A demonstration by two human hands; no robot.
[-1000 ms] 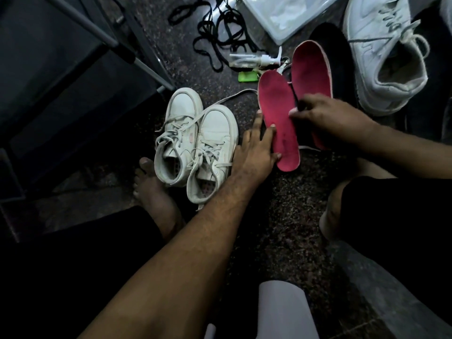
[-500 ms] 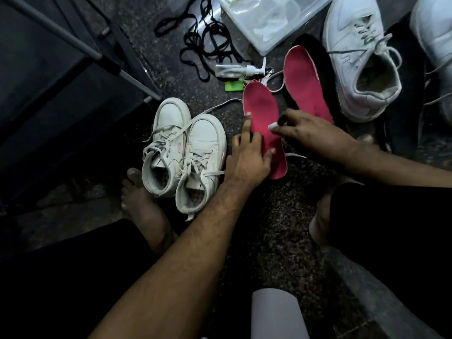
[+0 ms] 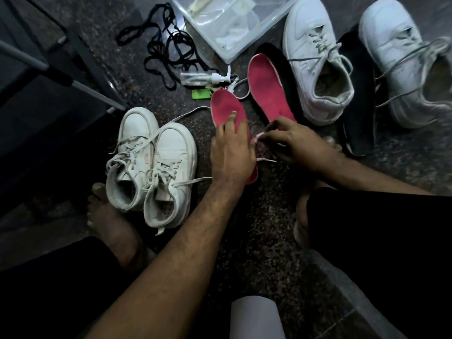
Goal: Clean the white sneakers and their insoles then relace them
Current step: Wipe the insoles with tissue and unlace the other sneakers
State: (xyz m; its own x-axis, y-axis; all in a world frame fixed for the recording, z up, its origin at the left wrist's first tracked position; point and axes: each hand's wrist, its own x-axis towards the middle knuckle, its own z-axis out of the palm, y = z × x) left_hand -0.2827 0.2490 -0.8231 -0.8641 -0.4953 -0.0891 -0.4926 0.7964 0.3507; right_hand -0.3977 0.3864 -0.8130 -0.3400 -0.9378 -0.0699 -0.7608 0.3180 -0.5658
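Note:
Two small white sneakers (image 3: pixel 151 167) stand side by side on the dark floor, laces loose. Right of them lies a pink insole (image 3: pixel 226 106); my left hand (image 3: pixel 231 152) presses flat on it with straight fingers. A second pink insole (image 3: pixel 267 90) lies further right, partly on a black insole (image 3: pixel 281 67). My right hand (image 3: pixel 293 140) pinches a small white thing, which looks like a lace end (image 3: pixel 258 137), beside the first insole. Two larger white sneakers (image 3: pixel 315 62) (image 3: pixel 403 62) sit at the upper right.
A clear plastic tray (image 3: pixel 227 28) sits at the top, with black laces (image 3: pixel 168 50), a small spray bottle (image 3: pixel 205 78) and a green object (image 3: pixel 201 94) near it. Another black insole (image 3: pixel 358 118) lies between the large sneakers. A metal frame (image 3: pixel 61 77) stands at left. My bare foot (image 3: pixel 110 221) rests beside the small sneakers.
My left hand slid further up onto the pink insole. My right hand moved down off the second insole to the first insole's edge and now pinches the white thing.

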